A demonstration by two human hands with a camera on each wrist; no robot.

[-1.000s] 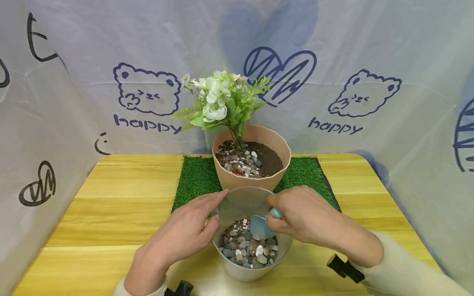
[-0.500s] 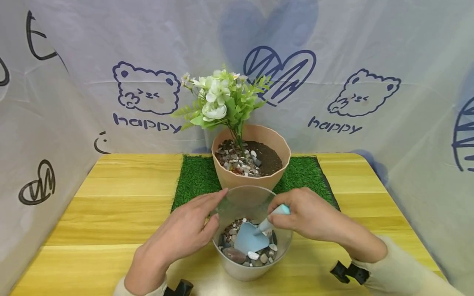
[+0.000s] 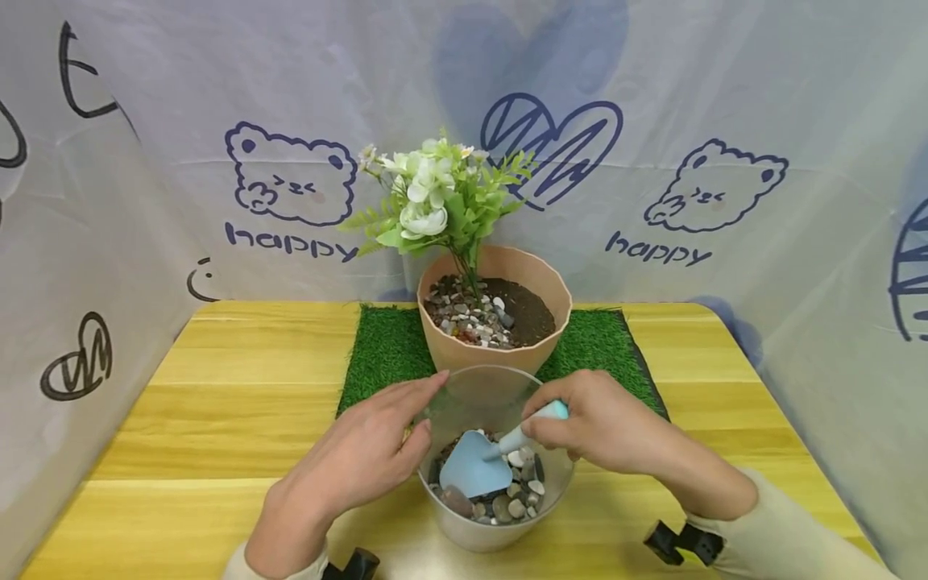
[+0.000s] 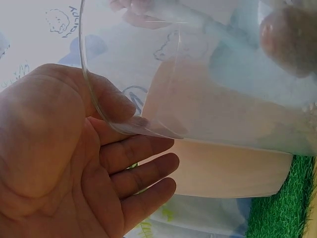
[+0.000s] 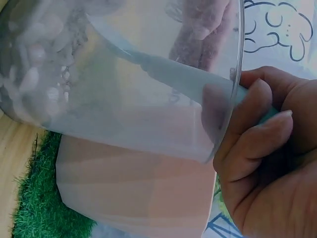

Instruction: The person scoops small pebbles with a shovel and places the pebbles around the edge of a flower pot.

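A clear plastic bucket (image 3: 484, 538) with pebbles (image 3: 503, 509) inside stands on the table before me. My left hand (image 3: 366, 447) holds its left rim, thumb and index finger along the edge; in the left wrist view the other fingers (image 4: 148, 166) lie loosely extended below it. My right hand (image 3: 598, 423) grips the pale blue handle of a small shovel (image 3: 474, 466), also seen through the bucket wall in the right wrist view. The shovel's blade lies over the pebbles, beside a large brown stone (image 3: 457, 501).
Behind the bucket, a peach flowerpot (image 3: 493, 356) stands on a green turf mat (image 3: 384, 346). It contains soil (image 3: 532, 310), pebbles and white artificial flowers (image 3: 428, 193). The wooden table (image 3: 217, 403) is enclosed by printed cloth (image 3: 290, 72).
The shovel blade has tilted and shifted left across the pebbles, its handle now showing in the right hand. The large brown stone has come to lie near the blade. The left hand stays put.
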